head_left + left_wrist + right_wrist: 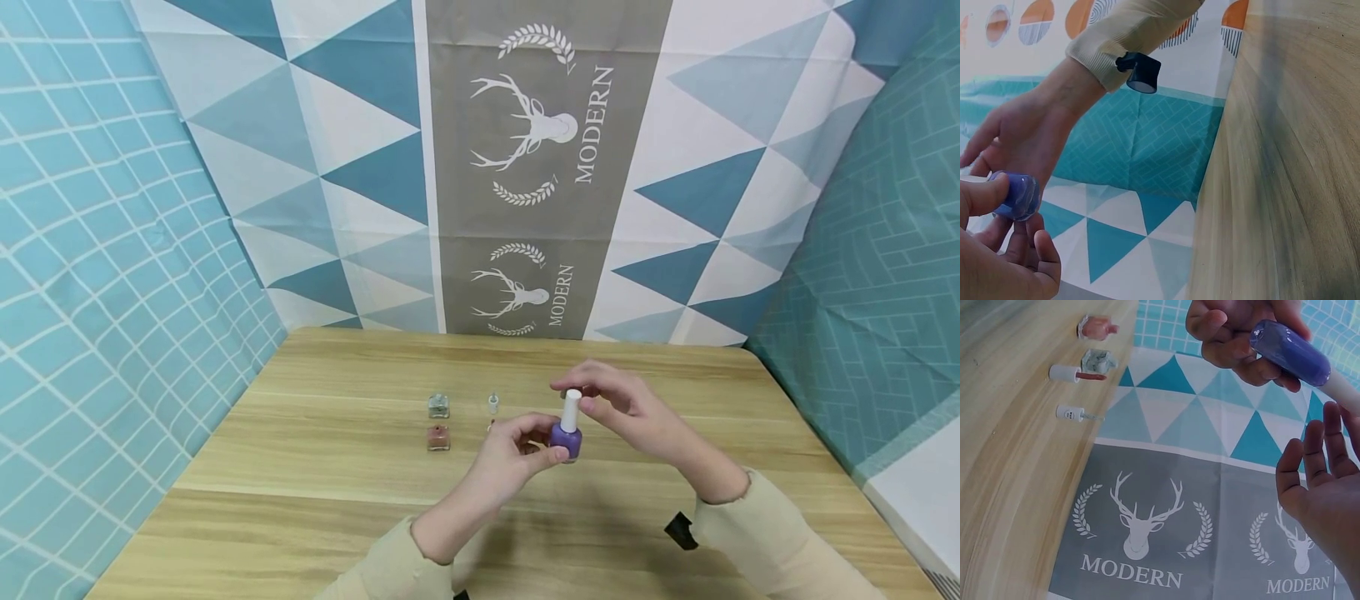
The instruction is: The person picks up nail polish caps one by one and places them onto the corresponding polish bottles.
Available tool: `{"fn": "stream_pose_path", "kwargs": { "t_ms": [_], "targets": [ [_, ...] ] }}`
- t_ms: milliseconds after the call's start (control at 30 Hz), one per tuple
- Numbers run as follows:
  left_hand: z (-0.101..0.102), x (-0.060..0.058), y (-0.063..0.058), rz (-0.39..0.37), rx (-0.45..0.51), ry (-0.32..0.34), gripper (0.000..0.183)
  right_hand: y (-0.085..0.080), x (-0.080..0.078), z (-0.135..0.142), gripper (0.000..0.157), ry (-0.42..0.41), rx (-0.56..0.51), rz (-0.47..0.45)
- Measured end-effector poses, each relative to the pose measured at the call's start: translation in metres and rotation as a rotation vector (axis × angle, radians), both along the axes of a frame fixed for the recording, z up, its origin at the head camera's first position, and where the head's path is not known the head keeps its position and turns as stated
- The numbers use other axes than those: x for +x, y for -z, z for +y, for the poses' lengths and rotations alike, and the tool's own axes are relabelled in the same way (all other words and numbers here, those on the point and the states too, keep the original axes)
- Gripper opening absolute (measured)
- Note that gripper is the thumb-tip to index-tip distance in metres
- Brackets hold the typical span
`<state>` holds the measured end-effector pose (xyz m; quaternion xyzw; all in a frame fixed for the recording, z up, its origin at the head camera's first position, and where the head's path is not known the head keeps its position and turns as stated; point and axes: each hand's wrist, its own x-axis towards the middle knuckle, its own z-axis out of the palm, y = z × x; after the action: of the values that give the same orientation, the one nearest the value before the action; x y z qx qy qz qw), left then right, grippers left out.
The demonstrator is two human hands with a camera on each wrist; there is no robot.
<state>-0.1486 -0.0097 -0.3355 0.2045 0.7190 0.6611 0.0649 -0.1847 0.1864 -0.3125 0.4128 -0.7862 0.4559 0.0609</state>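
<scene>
My left hand pinches a purple nail polish bottle between thumb and fingers, tilted above the table. Its long white cap is on and points upward. My right hand is at the cap, thumb beside it and index finger reaching behind; its other fingers extend loosely in the right wrist view. Behind the left hand lie two white caps with brushes: one with a reddish-brown brush, the other with a pale brush.
Two uncapped nail polish bottles stand left of the hands, one silvery grey and one pinkish. The wooden table meets a patterned cloth at its back edge. Tile-patterned cloths hang at both sides.
</scene>
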Motion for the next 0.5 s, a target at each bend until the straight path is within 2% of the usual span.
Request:
{"fn": "stream_pose_path", "kwargs": {
  "t_ms": [200,500],
  "targets": [
    [0.0003,-0.0004,0.0007,-0.002,-0.018,-0.002,0.026,0.0032,-0.0005,-0.0009,0.028,0.035,-0.01,0.047],
    [-0.0005,-0.0002,-0.0003,-0.009,-0.02,0.004,0.026,0.0035,-0.0013,-0.0022,0.027,0.028,-0.048,0.034]
  ]
}}
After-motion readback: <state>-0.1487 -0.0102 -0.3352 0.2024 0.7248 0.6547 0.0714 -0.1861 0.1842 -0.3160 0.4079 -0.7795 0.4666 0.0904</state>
